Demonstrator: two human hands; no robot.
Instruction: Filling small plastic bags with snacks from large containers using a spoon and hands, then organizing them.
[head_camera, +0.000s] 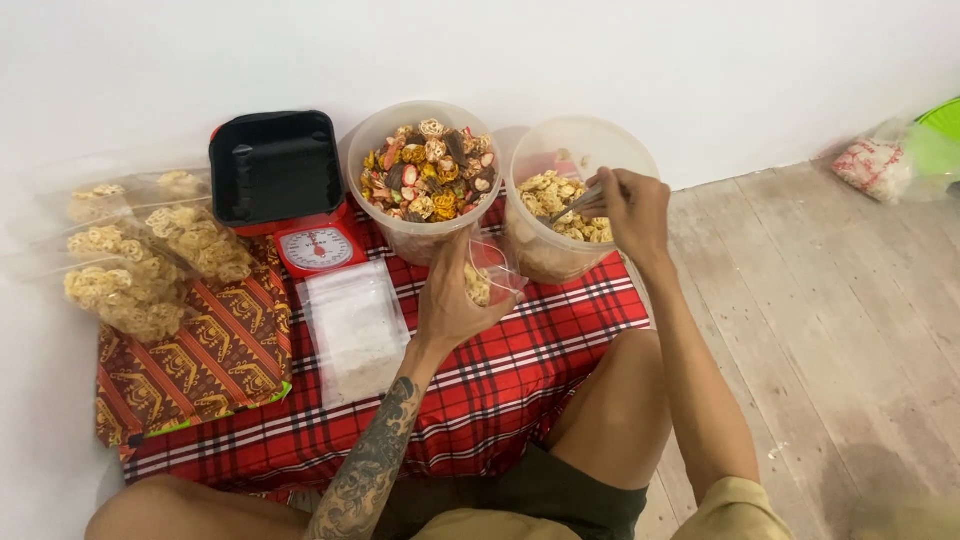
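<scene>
My left hand (452, 300) holds a small clear plastic bag (490, 270) open, with a few pale yellow snacks in its bottom. My right hand (630, 208) reaches into a clear round tub (600, 145) and grips a metal scoop or spoon (577, 203) among the pale yellow ring-shaped snacks (548, 195). The bag hangs just in front of that tub. To the left stands a second clear tub (372, 140) filled with mixed coloured flower-shaped snacks (428, 170).
A red kitchen scale (318, 248) with a black tray (275, 165) stands left of the tubs. A stack of clear bags (352, 328) lies on the red plaid cloth (520, 380). Filled snack bags (135, 265) lie at far left. A patterned cloth (215, 365) and plank floor (820, 320) surround.
</scene>
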